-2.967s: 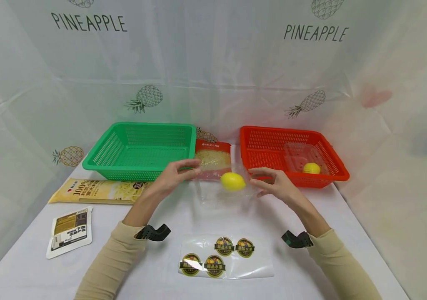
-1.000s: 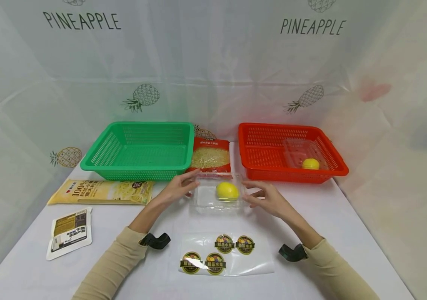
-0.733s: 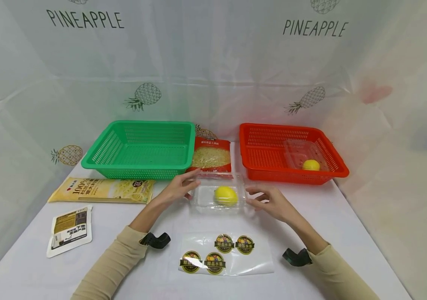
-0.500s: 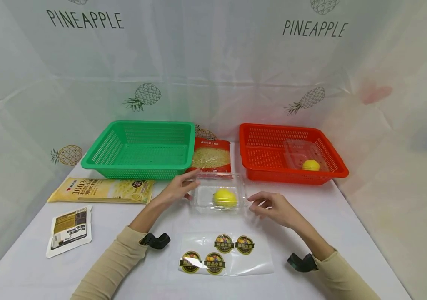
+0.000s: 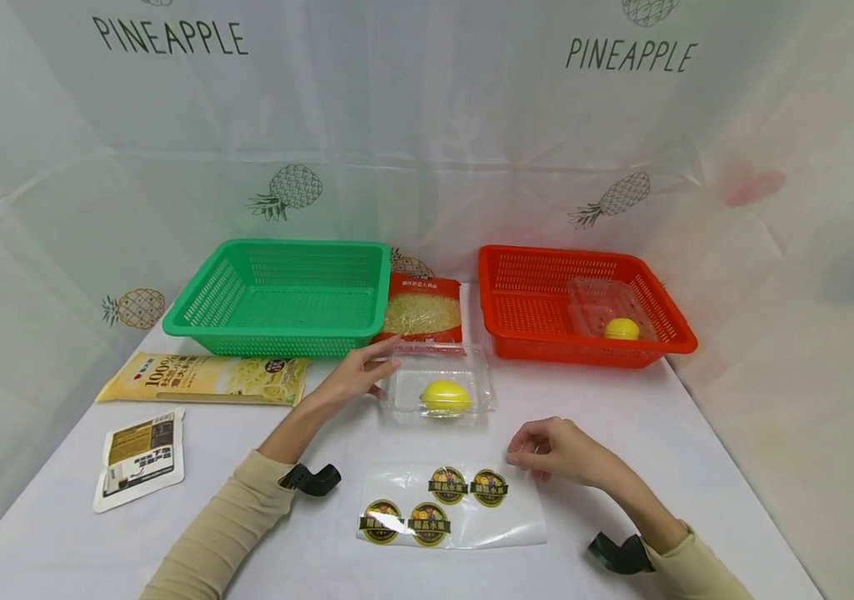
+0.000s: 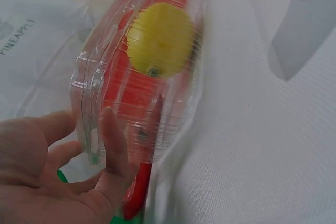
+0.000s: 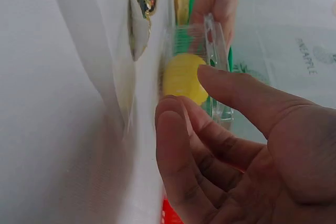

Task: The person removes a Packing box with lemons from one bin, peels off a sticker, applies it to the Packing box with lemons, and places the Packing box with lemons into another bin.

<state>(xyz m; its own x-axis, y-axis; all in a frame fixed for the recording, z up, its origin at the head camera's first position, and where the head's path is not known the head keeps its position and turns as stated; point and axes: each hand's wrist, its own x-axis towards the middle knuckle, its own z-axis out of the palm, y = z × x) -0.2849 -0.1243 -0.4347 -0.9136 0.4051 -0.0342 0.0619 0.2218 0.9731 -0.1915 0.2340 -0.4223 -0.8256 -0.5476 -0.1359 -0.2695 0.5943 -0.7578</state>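
Observation:
A clear plastic clamshell box [image 5: 407,385] with a lemon [image 5: 445,395] in it rests on the white table, its lid down. My left hand [image 5: 352,375] holds the box by its left end; in the left wrist view the thumb and fingers straddle that edge. The right hand [image 5: 561,450] hovers by the upper right corner of a sticker sheet [image 5: 501,523], fingers loosely bent and holding nothing. A gap shows between thumb and fingertips in the right wrist view. Several round dark-and-gold stickers [image 5: 429,524] are on the sheet.
A green basket [image 5: 284,343] stands at the back left. The red basket [image 5: 546,350] at the back right holds another clear box with a yellow fruit [image 5: 621,329]. Between them lies a red pasta bag [image 5: 422,312]. A yellow pasta bag [image 5: 202,379] and a white pouch [image 5: 142,458] lie left.
The box was lowered to the table and its lid brought down over the lemon. My right hand let go and moved down to the sticker sheet's corner. The left hand stayed at the box.

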